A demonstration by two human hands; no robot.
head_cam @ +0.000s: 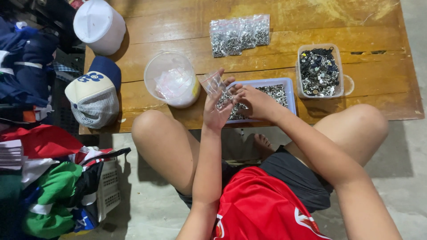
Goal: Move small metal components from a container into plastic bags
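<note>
My left hand holds a small clear plastic bag upright over the near edge of a low wooden table, with small silver metal pieces resting in its palm. My right hand is beside it, fingertips pinched at the left palm and touching the metal pieces. Just behind both hands sits a shallow bluish tray filled with the same small silver parts.
A row of filled small bags lies further back. A clear tub of dark metal parts stands right, a round clear container holding empty bags left. Two caps and a clothes pile lie left. My knees flank the table edge.
</note>
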